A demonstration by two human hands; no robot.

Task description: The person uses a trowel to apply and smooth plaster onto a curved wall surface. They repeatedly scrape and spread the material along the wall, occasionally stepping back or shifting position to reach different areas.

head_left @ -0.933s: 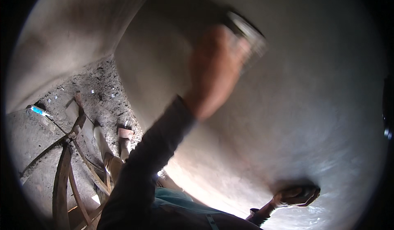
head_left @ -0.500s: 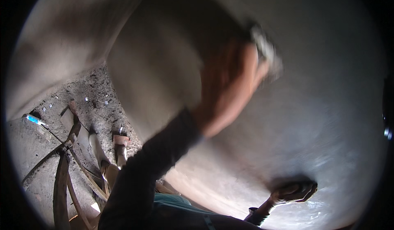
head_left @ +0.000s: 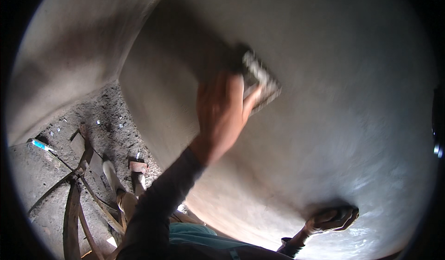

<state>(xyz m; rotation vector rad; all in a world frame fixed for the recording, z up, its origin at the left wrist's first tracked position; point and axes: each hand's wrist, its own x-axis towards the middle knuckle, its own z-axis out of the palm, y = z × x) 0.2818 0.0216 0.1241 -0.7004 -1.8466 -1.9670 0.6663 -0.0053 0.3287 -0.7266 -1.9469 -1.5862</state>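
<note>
- Left hand (head_left: 221, 114): raised up against the plastered wall (head_left: 352, 74), fingers wrapped round a flat plastering float (head_left: 259, 80). The float lies flat on the wet grey surface, upper middle of the view, just beyond the fingertips. Tool is blurred, so prob. a steel float w/ a handle, can't be sure of the type.
- Right hand (head_left: 331, 219): low at lower right, palm and spread fingers pressed flat on the same wall, holding nothing. Looks like a brace for balance.
- Wall: smooth, curved by the lens, sheen near the lower right, so the coat is likely still wet there.
- Below, lower left: rough ground (head_left: 41, 176) w/ debris, wooden ladder or scaffold poles (head_left: 72, 213), the person's feet (head_left: 121, 199) on a rung or pole, a small blue-and-white object (head_left: 39, 145) further out.
- Risks, as I judge them:
  - Float edge tipping into the wet coat leaves a gouge or ridge; cause = uneven wrist pressure at full reach.
  - Bracing palm can print or smear soft plaster under it.
  - Reach is high and footing is narrow poles; leaning further may cost balance, esp. w/ both hands on the wall and neither on a support.
  - Loose grip at arm's length: float could slip and drop to the ground.
</note>
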